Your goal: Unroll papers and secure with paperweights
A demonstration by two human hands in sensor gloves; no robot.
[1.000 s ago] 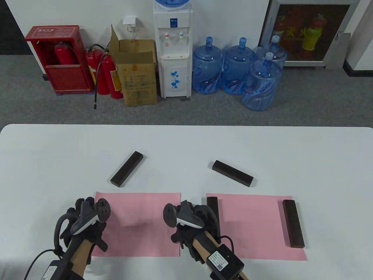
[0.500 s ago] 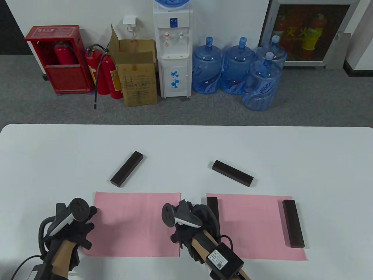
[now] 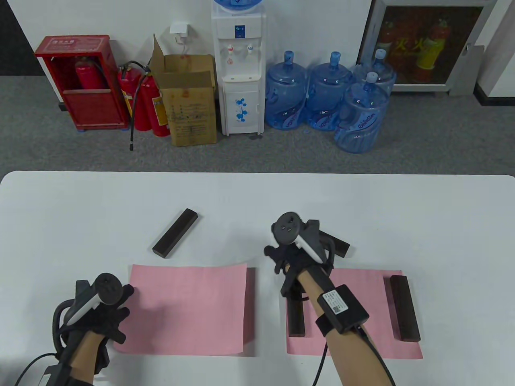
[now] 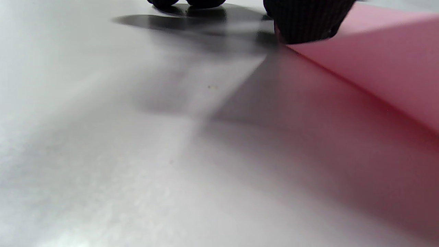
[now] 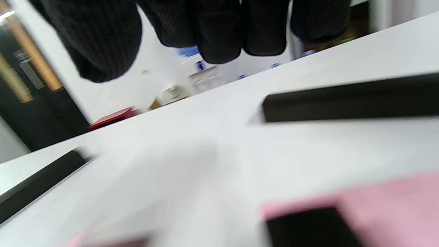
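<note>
Two pink papers lie near the table's front edge. My left hand [image 3: 114, 311] presses the left edge of the left paper [image 3: 185, 309]; in the left wrist view a fingertip [image 4: 308, 24] rests on that paper [image 4: 384, 61]. The paper's right edge is lifted a little and casts a shadow. My right hand [image 3: 303, 241] is empty and hovers over a loose dark paperweight [image 3: 341, 246], which it mostly hides; that bar [image 5: 349, 99] lies below its fingers [image 5: 219, 31] in the right wrist view. The right paper [image 3: 354, 313] is held down by two paperweights, one on its left [image 3: 295, 319] and one on its right [image 3: 404, 307].
Another loose paperweight [image 3: 175, 232] lies diagonally behind the left paper, also in the right wrist view [image 5: 37, 185]. The white table [image 3: 80, 209] stretches behind the papers. Beyond its far edge stand a water dispenser, bottles and extinguishers on the floor.
My right hand let go of the left paper's right edge and moved forward and right to the loose paperweight. That edge lifted slightly. My left hand slid to the paper's left edge.
</note>
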